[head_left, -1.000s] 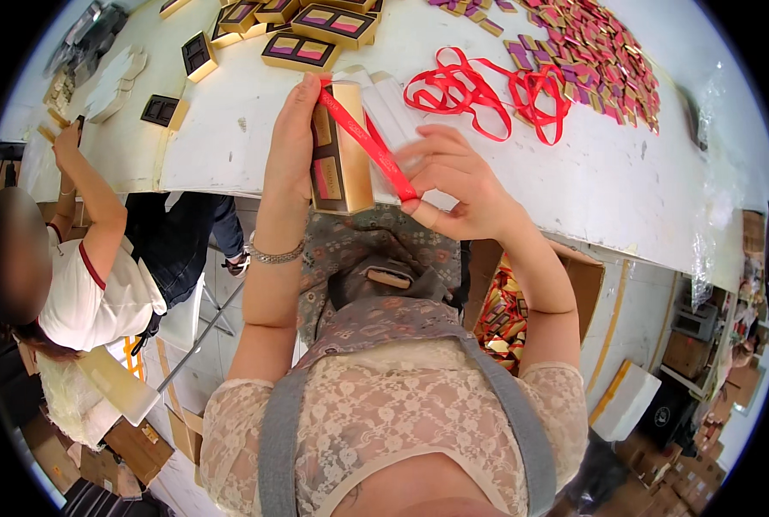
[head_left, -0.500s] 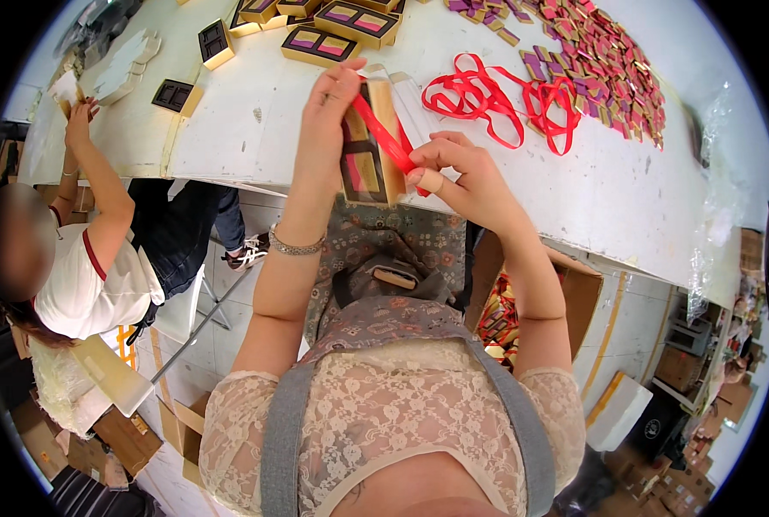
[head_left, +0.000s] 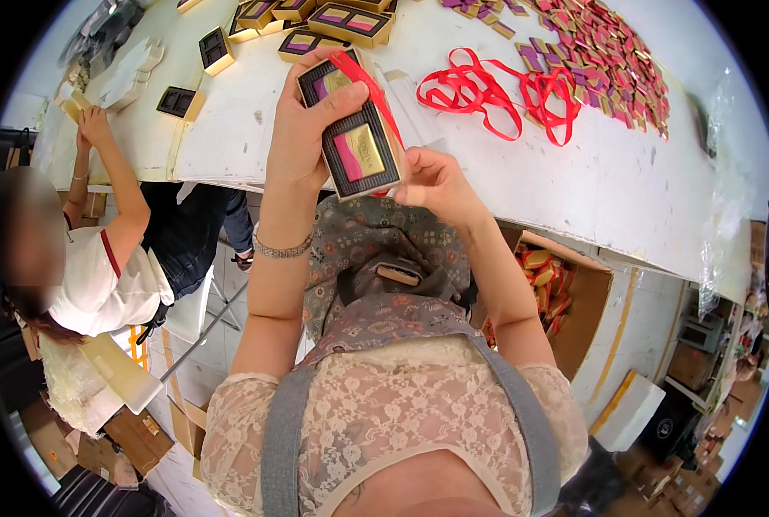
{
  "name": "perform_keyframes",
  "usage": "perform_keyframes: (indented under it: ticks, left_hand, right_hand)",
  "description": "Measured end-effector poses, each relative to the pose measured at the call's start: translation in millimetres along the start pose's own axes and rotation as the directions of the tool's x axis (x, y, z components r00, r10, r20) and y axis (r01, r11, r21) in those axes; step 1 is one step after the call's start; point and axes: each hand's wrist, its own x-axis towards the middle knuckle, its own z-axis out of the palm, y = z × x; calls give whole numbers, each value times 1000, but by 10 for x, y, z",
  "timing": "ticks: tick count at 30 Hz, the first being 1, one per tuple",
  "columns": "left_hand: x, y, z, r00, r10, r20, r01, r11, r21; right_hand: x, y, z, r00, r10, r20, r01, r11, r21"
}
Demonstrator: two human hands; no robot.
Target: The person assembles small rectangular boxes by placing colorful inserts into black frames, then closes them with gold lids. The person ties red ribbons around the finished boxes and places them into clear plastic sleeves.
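A small gift box (head_left: 343, 162) with a dark ribbed tray shows two pink, purple and gold wrapped pieces. My left hand (head_left: 303, 129) is closed around its left side, the thumb lying across the front over a red ribbon (head_left: 374, 89). That ribbon runs from the top edge down along the right side. At the lower right corner, my right hand (head_left: 440, 185) pinches the ribbon with thumb and fingertips, and a bit of red shows below the box. The box is tilted above the table's near edge; its back is hidden.
Loose red ribbon (head_left: 479, 90) lies curled on the white table (head_left: 255, 121). Filled boxes (head_left: 350, 24) stand at the back, a heap of small wrapped pieces (head_left: 608, 69) at far right. An open carton (head_left: 587, 319) sits below on the right. A co-worker (head_left: 109, 267) works at left.
The box has turned so its front faces me more, and it sits slightly further left. My left thumb now lies across its front. My right hand has moved down to the lower corner.
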Motion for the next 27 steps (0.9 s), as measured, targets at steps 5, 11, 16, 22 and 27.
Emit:
perform_keyframes:
  ticks: [5, 11, 16, 22, 27]
  left_hand:
    - [135, -69, 104, 996, -63, -63, 51, 983, -177]
    - [364, -270, 159, 981, 76, -180, -109, 977, -181]
    - [394, -522, 153, 869, 340, -358, -324, 940, 106]
    - [229, -604, 208, 773, 609, -178, -479, 745, 464]
    - [24, -680, 326, 757, 651, -57, -554, 685, 473]
  right_hand:
    - [104, -114, 64, 990, -134, 34, 136, 989, -65]
    - [218, 150, 197, 979, -162, -122, 199, 886, 419]
    - [117, 196, 388, 992, 105, -64, -11, 598, 802]
    - [-1, 125, 316, 974, 114, -194, 121, 462, 878]
    - [-124, 181, 228, 963, 98, -251, 179, 462, 868]
